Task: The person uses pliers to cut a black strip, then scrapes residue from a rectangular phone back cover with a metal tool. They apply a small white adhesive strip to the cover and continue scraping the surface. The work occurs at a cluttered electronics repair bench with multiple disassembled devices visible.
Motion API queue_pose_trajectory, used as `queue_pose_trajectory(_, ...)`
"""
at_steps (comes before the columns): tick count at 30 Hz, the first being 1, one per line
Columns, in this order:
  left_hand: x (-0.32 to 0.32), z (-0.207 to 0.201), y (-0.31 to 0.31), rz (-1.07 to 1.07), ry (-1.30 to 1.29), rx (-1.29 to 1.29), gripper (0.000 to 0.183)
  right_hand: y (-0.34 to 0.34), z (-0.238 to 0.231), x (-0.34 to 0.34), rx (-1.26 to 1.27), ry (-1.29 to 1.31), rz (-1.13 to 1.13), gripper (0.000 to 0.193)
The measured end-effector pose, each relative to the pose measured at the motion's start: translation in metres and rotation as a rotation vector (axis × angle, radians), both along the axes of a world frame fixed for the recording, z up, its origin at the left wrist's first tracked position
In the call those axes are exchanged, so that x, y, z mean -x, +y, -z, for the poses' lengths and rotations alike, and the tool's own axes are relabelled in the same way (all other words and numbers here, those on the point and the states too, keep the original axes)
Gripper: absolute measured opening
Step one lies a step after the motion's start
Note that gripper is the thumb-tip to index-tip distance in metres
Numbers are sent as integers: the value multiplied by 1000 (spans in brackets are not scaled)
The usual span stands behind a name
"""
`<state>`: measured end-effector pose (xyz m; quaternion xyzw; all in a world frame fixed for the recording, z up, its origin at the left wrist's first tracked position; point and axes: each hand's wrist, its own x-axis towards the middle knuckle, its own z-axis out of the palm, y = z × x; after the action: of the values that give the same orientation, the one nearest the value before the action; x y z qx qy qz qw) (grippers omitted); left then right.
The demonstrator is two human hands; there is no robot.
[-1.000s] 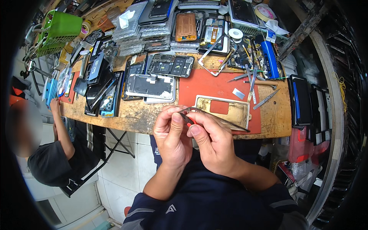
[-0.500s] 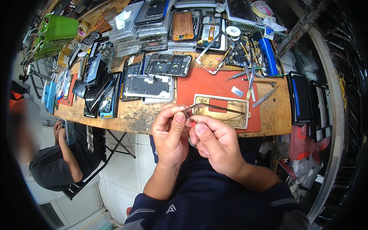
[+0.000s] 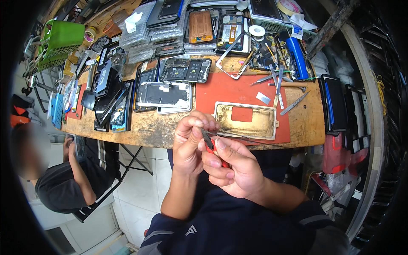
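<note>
My left hand pinches a thin dark frame, like a phone's mid-frame rim, which extends right, seen nearly edge-on. Red-handled pliers are gripped in my right hand. Their dark jaws point up to my left fingertips, at the frame's near end; whether they bite on it is hidden by the fingers. Just beyond my hands, a shallow gold-coloured metal tray with a rectangular opening lies on a red mat.
Tweezers, a metal blade and a hammer lie at the right. Opened phones and a bubble-wrapped stack crowd the left and back. A seated person is at the left, beside the bench.
My right hand has turned and dropped slightly, bringing the pliers' jaws and handles into view. The dark frame has tilted down, from above the tray to its near edge.
</note>
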<state>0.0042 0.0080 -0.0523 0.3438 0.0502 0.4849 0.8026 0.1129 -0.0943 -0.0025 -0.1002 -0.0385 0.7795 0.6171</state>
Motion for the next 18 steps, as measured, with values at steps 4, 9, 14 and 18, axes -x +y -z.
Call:
queue_pose_trajectory(4, -5, 3, -2, 3, -52, 60, 13, -1, 4, 3, -16, 125, 38, 41)
queue_pose_trajectory(9, -3, 4, 1, -47, -28, 108, 15, -1, 1, 8, 0, -518, 250, 37)
queue_pose_trajectory(14, 0, 5, 1, -78, 20, 105, 17, 3, 0, 9, 21, -850, 422, 36)
queue_pose_trajectory(18, 2, 5, 0, -74, 60, 93, 18, 7, 2, 6, 0, -838, 393, 35)
